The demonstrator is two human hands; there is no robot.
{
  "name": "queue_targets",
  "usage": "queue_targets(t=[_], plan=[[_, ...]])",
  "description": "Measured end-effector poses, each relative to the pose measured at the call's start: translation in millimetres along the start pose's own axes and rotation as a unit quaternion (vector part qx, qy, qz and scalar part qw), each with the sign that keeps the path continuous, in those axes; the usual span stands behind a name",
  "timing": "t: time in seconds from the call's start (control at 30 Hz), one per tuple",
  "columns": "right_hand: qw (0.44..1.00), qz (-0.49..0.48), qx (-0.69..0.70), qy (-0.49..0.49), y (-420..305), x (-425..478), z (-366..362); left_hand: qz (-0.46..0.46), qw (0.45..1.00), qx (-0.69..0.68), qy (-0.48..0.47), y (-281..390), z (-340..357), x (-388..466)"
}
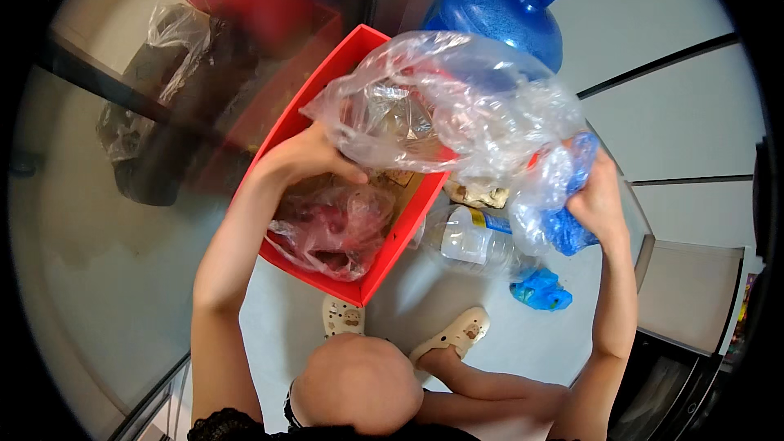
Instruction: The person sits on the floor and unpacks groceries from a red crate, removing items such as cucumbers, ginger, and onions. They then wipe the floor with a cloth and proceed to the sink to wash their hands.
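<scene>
A red open-topped box (404, 220) stands at the centre, tilted across the view. At its bottom end lies a crumpled clear plastic bag with pinkish contents (337, 226). My left hand (318, 156) reaches over the box, its fingers partly hidden behind the left edge of a large clear plastic bag (484, 104); that edge seems to be in its grip. On the right, my right hand (594, 196) is closed on the bunched clear plastic and a blue plastic bag (566, 229). The clear bag stretches between both hands above the box's upper right side.
A big blue water jug (490, 12) lies behind the bag. Beside the box are a clear plastic bottle (468, 242) and a crumpled blue bag (542, 289) on the floor. A glass panel (79, 196) borders the left, white cabinet fronts (686, 116) the right.
</scene>
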State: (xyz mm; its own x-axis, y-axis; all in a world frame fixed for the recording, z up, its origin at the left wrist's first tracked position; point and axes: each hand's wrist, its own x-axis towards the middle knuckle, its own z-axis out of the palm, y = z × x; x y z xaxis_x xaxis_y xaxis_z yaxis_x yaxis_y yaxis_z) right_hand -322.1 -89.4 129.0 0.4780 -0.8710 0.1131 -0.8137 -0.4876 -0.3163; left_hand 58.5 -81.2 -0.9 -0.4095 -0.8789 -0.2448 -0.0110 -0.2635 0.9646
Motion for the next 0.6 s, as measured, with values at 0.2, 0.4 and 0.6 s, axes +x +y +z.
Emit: queue_targets(t=[0.2, 0.4, 0.6], plan=[[0.991, -0.062, 0.032, -0.116, -28, 18, 10, 0.092, 0.919, 0.158, 0.348, 32, 14, -31], [0.9, 0.102, 0.33, -0.267, -30, 11, -61, 0.217, 0.862, 0.168, 0.426, 17, 46, -32], [0.865, 0.027, 0.404, -0.297, -95, -7, -37, 0.161, 0.888, 0.105, 0.418, 19, 39, -71]])
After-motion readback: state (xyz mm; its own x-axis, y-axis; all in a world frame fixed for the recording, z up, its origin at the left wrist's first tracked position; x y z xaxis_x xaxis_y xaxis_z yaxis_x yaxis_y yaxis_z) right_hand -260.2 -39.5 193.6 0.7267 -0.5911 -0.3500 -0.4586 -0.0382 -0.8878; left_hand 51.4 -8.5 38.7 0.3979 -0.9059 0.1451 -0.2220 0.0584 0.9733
